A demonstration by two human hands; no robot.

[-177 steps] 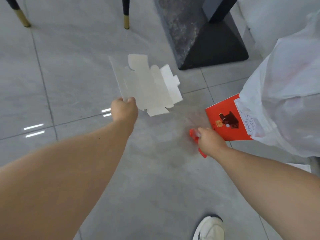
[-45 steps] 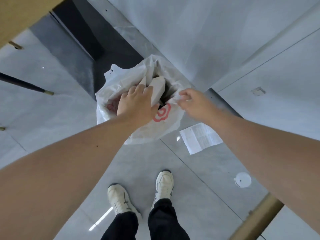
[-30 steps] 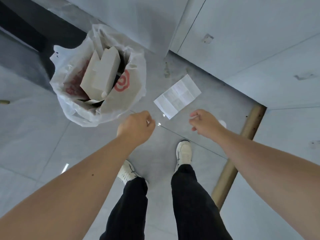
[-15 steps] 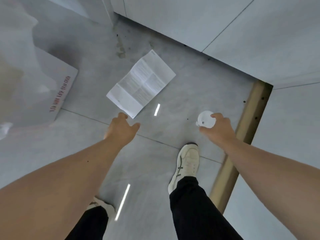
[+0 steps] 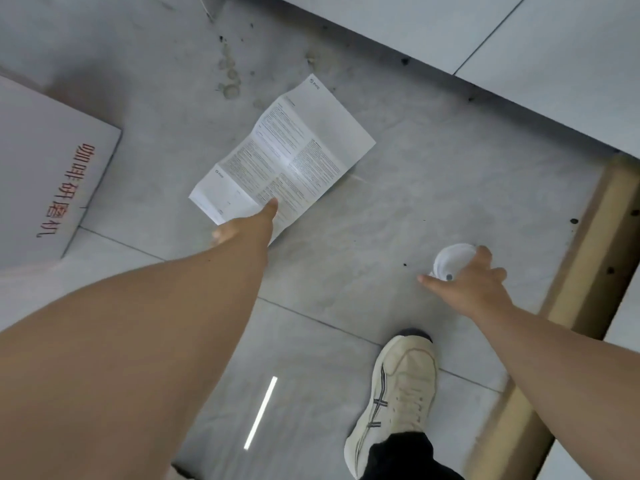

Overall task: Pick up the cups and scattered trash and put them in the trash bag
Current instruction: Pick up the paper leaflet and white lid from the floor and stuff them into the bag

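Observation:
A printed paper leaflet (image 5: 291,157) lies unfolded on the grey floor tiles. My left hand (image 5: 247,223) reaches down to its near edge, index fingertip on the sheet and thumb at the edge, fingers apart. To the right a small round white cup lid (image 5: 450,259) rests on the floor. My right hand (image 5: 467,284) is spread over it, thumb on one side and fingers on the other, touching it without a closed grip. The trash bag is out of view.
A white box (image 5: 52,168) with red characters sits at the left edge. A brass-coloured floor strip (image 5: 588,258) runs along the right, with pale panels (image 5: 519,46) beyond it. My right shoe (image 5: 398,393) stands just below the lid.
I have turned away from the bag and bent lower. My left hand has reached the leaflet's edge, and my right hand has spread over the lid on the floor.

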